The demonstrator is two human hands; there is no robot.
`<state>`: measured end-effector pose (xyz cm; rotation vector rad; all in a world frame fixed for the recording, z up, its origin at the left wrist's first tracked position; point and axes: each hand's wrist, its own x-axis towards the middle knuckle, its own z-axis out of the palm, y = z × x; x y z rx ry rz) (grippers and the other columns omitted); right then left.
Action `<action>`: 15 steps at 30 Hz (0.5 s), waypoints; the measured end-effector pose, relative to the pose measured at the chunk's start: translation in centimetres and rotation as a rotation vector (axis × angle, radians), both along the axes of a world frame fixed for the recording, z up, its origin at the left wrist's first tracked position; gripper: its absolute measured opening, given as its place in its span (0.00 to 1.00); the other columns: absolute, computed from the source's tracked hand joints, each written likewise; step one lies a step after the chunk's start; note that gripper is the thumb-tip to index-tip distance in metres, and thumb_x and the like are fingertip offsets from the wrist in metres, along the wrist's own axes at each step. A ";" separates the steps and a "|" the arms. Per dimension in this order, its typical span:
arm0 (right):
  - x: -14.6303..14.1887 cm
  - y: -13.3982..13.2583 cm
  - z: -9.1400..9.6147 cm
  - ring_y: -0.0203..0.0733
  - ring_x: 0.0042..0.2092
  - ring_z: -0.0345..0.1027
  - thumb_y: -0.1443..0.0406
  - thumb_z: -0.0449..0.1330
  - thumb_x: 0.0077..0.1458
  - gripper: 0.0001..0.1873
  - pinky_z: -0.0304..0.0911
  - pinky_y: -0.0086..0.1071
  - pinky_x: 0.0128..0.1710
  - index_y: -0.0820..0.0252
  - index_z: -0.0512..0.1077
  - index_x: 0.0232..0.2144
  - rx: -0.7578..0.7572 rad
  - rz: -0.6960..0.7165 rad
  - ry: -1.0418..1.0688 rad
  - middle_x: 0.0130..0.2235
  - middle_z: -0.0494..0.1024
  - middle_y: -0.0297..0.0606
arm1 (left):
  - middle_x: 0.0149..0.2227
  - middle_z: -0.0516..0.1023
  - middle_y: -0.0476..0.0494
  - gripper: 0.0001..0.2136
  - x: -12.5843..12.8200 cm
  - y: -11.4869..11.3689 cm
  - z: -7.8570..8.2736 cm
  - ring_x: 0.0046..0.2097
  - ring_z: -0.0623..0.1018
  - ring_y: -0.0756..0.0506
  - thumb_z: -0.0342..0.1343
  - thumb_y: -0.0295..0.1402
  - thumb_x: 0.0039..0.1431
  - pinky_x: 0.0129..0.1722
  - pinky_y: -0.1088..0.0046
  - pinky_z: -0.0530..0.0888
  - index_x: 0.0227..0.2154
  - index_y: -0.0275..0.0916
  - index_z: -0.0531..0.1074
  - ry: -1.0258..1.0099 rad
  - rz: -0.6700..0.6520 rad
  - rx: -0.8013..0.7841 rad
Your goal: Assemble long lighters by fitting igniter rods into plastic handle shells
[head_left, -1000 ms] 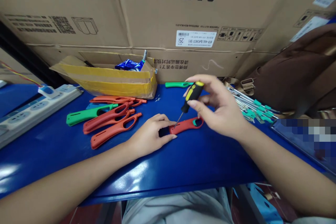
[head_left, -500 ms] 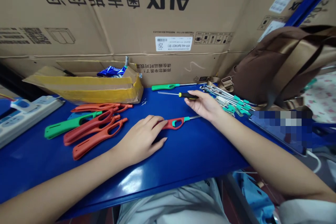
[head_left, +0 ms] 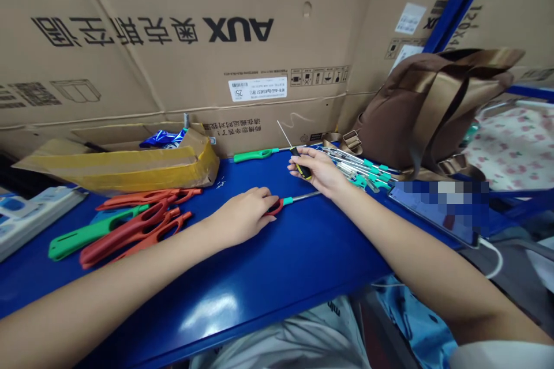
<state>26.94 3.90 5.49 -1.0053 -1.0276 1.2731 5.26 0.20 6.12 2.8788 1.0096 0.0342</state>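
My left hand (head_left: 246, 216) is closed over a red gas lighter (head_left: 277, 206) on the blue table; its handle is mostly hidden beneath the fingers, and its metal tube points right. In my right hand (head_left: 320, 170) is a screwdriver (head_left: 302, 165) with a black and yellow handle, its thin blade tilted up and to the left above the table. A green lighter (head_left: 255, 155) lies farther back by the cardboard. Several red lighter shells (head_left: 130, 236) and a green shell (head_left: 95, 234) are piled left of my left hand.
Metal lighter tubes with teal ends (head_left: 363, 167) lie beyond my right hand. A brown backpack (head_left: 402, 109) and a phone (head_left: 433, 213) with a cable are at the right. A taped cardboard box (head_left: 116, 170) and a white power strip (head_left: 38, 219) stand at the left.
The screwdriver has swung from nearly level to pointing upward in my right hand. My left hand has slid onto more of the red lighter's handle. The view has shifted right.
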 end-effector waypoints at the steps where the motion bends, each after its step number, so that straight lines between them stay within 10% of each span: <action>1: 0.2 0.2 -0.1 0.36 0.30 0.77 0.69 0.69 0.50 0.13 0.76 0.29 0.32 0.59 0.70 0.36 0.054 -0.038 -0.037 0.29 0.79 0.31 | 0.48 0.77 0.38 0.15 -0.1 0.6 0.5 0.49 0.78 0.40 0.59 0.32 0.64 0.50 0.66 0.75 0.53 0.38 0.75 -0.022 -0.013 -0.039; 9: 1.2 0.9 -0.8 0.41 0.38 0.74 0.59 0.62 0.57 0.12 0.71 0.38 0.43 0.58 0.73 0.41 0.491 -0.372 -0.371 0.38 0.79 0.37 | 0.44 0.78 0.40 0.17 -1.1 7.6 4.7 0.43 0.79 0.41 0.59 0.35 0.60 0.46 0.66 0.75 0.51 0.37 0.77 -0.152 0.128 0.130; 15: 0.9 0.7 -1.4 0.49 0.45 0.75 0.62 0.59 0.57 0.10 0.69 0.44 0.50 0.59 0.75 0.40 0.630 -0.384 -0.635 0.41 0.82 0.43 | 0.48 0.78 0.39 0.18 -0.1 12.3 3.9 0.49 0.78 0.38 0.59 0.31 0.57 0.49 0.65 0.74 0.50 0.38 0.77 -0.106 0.190 0.238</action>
